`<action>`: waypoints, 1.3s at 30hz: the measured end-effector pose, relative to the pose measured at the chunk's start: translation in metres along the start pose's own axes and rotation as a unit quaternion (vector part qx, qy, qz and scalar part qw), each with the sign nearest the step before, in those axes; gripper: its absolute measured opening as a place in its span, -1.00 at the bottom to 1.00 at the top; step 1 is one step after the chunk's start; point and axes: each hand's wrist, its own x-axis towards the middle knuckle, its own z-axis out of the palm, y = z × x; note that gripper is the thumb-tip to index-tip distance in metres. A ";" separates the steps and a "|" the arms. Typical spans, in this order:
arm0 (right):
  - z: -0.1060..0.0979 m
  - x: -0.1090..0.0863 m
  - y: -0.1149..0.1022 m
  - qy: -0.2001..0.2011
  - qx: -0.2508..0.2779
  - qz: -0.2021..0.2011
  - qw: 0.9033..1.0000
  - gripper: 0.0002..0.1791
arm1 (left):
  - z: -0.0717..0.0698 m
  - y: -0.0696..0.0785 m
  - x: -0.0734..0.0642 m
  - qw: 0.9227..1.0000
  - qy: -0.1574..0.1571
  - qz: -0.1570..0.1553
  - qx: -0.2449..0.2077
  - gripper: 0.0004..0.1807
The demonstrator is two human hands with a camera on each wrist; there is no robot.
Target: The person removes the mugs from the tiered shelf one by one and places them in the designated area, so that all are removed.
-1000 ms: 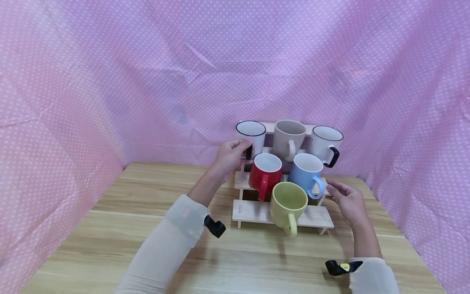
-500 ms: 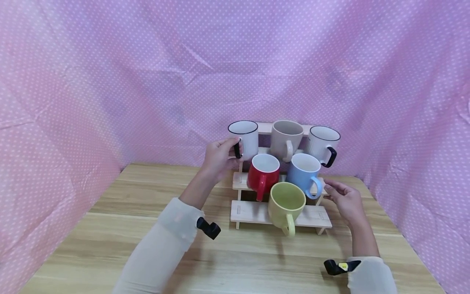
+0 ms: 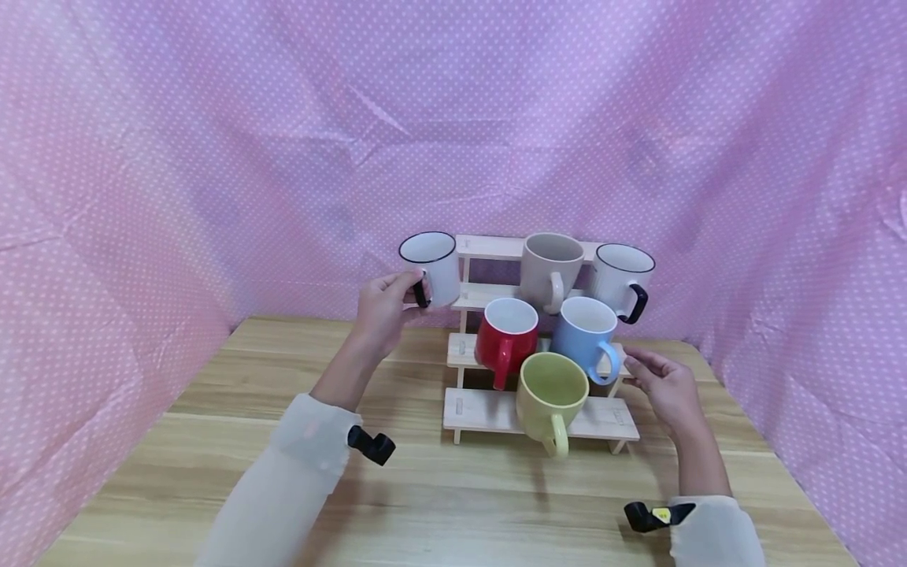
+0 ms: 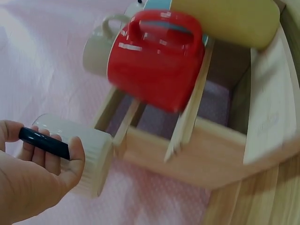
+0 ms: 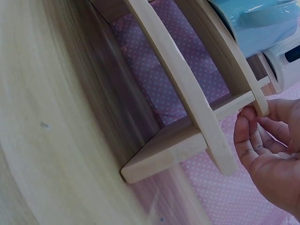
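By its black handle, my left hand holds a white mug with a black rim, just off the rack's left side. The left wrist view shows the thumb and fingers around that handle. A stepped wooden rack bears the other mugs. My right hand pinches the end of its middle shelf at the right. On the rack are a red mug, a light blue mug, a yellow-green mug, a grey mug and another white mug with a black handle.
The rack stands on a wood-grain table. A pink dotted cloth hangs behind and along both sides. At the rack's left, the upper shelf shows bare wood.
My left hand has carried the white mug leftward, off the upper shelf and past the rack's left side. The right hand stays at the shelf end.
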 end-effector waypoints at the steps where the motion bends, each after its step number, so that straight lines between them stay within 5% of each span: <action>1: 0.000 0.000 0.000 0.000 0.000 0.000 1.000 -0.45 | -0.005 0.000 0.001 1.000 0.002 0.003 -0.001 -0.76; 10: -0.001 -0.001 0.000 -0.001 -0.012 -0.001 1.000 -0.45 | -0.047 -0.007 0.007 0.999 0.038 0.003 0.011 -0.80; 21: -0.001 -0.002 -0.001 0.004 -0.025 0.003 1.000 -0.46 | -0.099 -0.034 0.015 0.993 0.106 0.005 0.060 -0.76; 39: 0.000 -0.001 0.001 -0.002 -0.008 -0.005 1.000 -0.44 | -0.166 -0.064 0.020 0.984 0.140 -0.027 0.108 -0.68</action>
